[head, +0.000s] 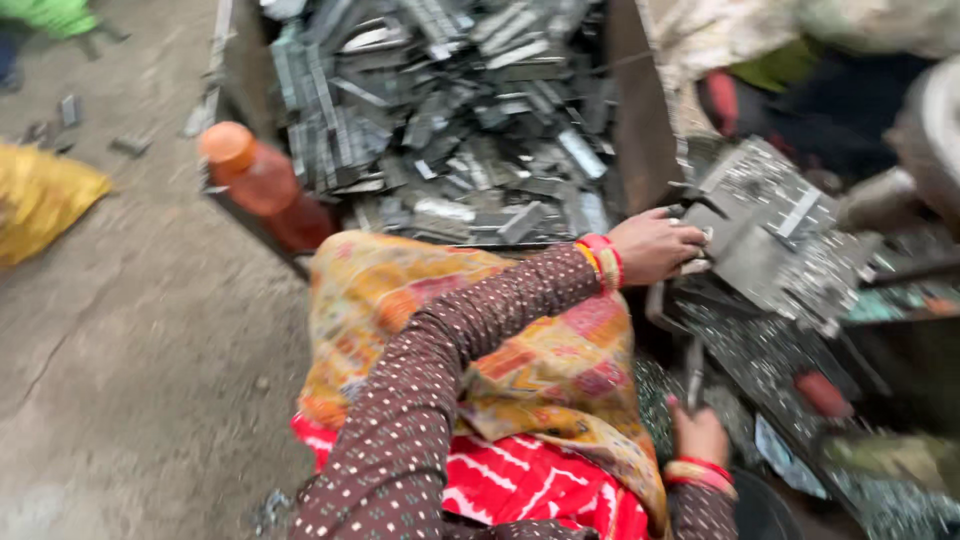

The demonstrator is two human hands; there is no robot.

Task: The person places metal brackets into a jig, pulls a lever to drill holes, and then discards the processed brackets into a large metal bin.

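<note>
While the left hand (655, 245) closes its fingers on a flat grey perforated metal plate (765, 225) lying on the littered surface (760, 350), the right hand (697, 432) grips a thin dull metal rod (693, 375) standing upright. Beyond the left hand, a rusty open metal bin (635, 110) holds heaped grey stamped metal strips (450, 110); an orange plastic bottle (262, 185) leans at its near corner.

Dull grey metal strips (450, 120) fill a rusty crate (640, 120).
</note>
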